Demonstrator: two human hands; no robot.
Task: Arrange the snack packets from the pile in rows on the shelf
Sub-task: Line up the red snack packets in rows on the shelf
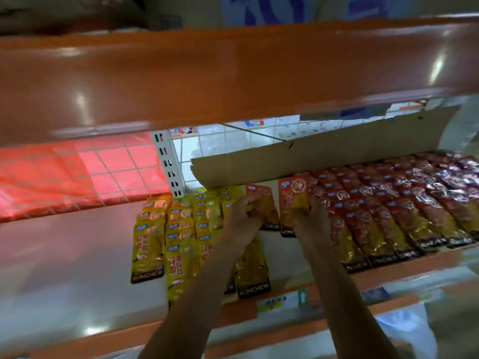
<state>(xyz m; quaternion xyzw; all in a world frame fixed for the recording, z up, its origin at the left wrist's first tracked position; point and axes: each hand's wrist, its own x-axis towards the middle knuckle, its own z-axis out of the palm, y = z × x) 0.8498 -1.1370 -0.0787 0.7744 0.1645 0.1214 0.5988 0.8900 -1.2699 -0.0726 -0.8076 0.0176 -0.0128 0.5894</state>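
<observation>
Shelf [64,255], red packet [262,203] in left hand [242,221]

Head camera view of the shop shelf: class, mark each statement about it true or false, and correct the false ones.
1. The left hand and the right hand each grip a red foil snack packet. True.
2. The yellow foil snack packets lie right of the red packet rows. False: they lie to the left.
3. A brown cardboard sheet stands behind the red packet rows. True.
4. The white wire grid runs along the front edge of the white shelf. False: it stands at the back.
</observation>
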